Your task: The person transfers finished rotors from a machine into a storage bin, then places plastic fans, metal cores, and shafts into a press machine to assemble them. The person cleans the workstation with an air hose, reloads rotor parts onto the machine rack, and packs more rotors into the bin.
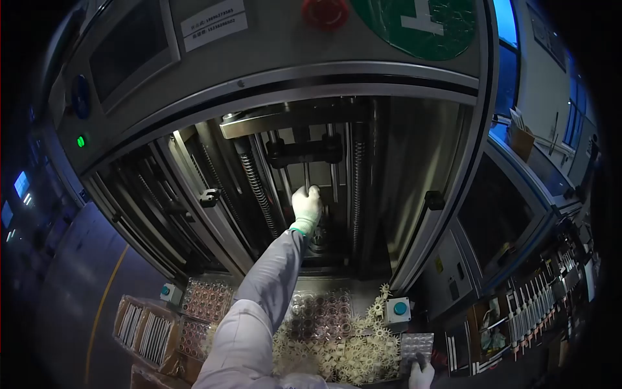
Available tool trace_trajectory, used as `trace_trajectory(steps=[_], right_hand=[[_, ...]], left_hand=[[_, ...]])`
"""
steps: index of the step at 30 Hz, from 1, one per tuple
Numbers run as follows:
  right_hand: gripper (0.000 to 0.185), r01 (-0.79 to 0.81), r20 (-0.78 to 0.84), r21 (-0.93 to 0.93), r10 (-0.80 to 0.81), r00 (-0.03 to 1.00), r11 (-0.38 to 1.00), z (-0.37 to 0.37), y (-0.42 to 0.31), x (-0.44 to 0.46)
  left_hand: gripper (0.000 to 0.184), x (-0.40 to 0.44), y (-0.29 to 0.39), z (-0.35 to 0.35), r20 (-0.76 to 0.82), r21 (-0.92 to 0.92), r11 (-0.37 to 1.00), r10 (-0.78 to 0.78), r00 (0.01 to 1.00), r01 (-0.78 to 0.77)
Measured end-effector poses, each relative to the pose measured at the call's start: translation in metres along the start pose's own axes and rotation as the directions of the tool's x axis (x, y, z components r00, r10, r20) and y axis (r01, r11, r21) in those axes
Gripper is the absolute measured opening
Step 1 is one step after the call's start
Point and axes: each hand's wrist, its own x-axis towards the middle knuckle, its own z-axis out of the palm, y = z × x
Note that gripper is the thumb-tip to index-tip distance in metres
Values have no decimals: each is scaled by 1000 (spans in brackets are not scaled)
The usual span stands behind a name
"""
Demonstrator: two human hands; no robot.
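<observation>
My left hand (306, 209), in a white glove, reaches into the press machine (285, 78). Its fingers are closed around a thin metal rod (307, 174) that hangs below a dark crosspiece (304, 153). Under the glove, a round metal fixture (318, 241) partly shows. At the lower right, my right hand (421, 375), also gloved, grips the near edge of a grey plastic tray (416, 347) with round pockets. Beside that tray lies a heap of cream toothed plastic parts (350, 356).
Pocketed trays with reddish-brown ring parts (206, 301) lie left of my arm; another such tray (324, 311) is behind the heap. Button boxes (398, 310) flank the machine opening. A carton of pale strips (146, 330) stands left, and racks of rods (534, 308) stand right.
</observation>
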Motion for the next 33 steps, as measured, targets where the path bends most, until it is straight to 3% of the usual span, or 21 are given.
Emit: trace_trajectory(steps=[3, 5, 6, 8, 9, 12, 14, 15, 16, 17, 19, 21, 22, 23, 24, 25, 27, 28, 29, 31, 33], right_hand=[[34, -31, -3, 29, 31, 1000, 999, 3, -1, -5], [34, -20, 7, 42, 20, 1000, 999, 10, -3, -5], [34, -22, 12, 40, 21, 1000, 999, 11, -3, -7], [34, -30, 17, 40, 29, 999, 999, 11, -4, -10], [34, -38, 18, 37, 37, 999, 999, 9, -3, -13], [33, -50, 21, 23, 49, 999, 999, 2, 2, -20], [33, -46, 22, 18, 46, 999, 999, 2, 5, -25], [33, -39, 42, 14, 38, 998, 999, 4, 3, -24], [33, -18, 70, 8, 17, 997, 1000, 6, -3, -20], [33, 25, 103, -13, -24, 994, 1000, 11, -12, -13], [39, 347, 180, -239, -310, 934, 907, 25, -29, 23], [50, 509, 177, -300, -477, 861, 807, 42, -79, 51], [55, 542, 192, -332, -507, 840, 772, 47, -99, 67], [61, 573, 207, -362, -535, 819, 735, 53, -115, 80], [64, 615, 174, -413, -605, 777, 672, 60, -124, 90], [68, 650, 146, -465, -672, 726, 601, 66, -129, 98], [72, 640, 192, -534, -658, 728, 553, 78, -124, 105], [72, 631, 236, -574, -632, 738, 522, 84, -118, 107], [71, 601, 395, -613, -460, 795, 513, 91, -97, 113], [70, 597, 466, -678, -376, 801, 430, 88, -109, 107], [69, 550, 379, -690, -413, 828, 471, 96, -110, 101]], left_hand=[[29, 18, 46, 9, -18, -80, 970, -232, 973, 229], [29, 18, 42, 8, -72, -138, 990, -36, 997, 25], [27, 26, 33, 10, -44, -253, 968, -13, 999, 2], [32, 33, 24, 9, 81, -331, 938, -77, 994, 100], [33, 38, 19, 11, -32, -148, 987, -73, 997, 68], [34, 59, 12, 12, -1, -289, 955, -69, 998, 66], [29, 65, 14, 10, 130, -224, 937, -244, 961, 268], [34, 53, 34, 6, 101, -197, 946, -243, 965, 259], [37, 43, 51, 2, 71, -124, 974, -180, 981, 188], [39, 54, 37, 4, 122, -117, 970, -200, 972, 214], [41, 56, 44, -4, 170, -112, 967, -210, 963, 230], [53, 18, 102, -30, 205, 248, 966, -123, 971, 70], [74, 5, 93, -32, 232, 378, 916, 51, 971, -138], [86, -22, 89, -40, 292, 382, 890, 137, 947, -247], [88, -46, 90, -57, 349, 252, 830, 401, 847, -497], [86, -72, 87, -70, 350, 234, 744, 537, 768, -626], [81, -132, 83, -109, 504, 159, 755, 492, 710, -636], [75, -155, 69, -132, 646, 126, 738, 447, 620, -663], [66, -172, 65, -155, 755, 68, 733, 406, 516, -677], [60, -207, 50, -204, 817, 66, 778, 317, 481, -624], [50, -232, 31, -258, 736, 129, 838, 277, 618, -530]])
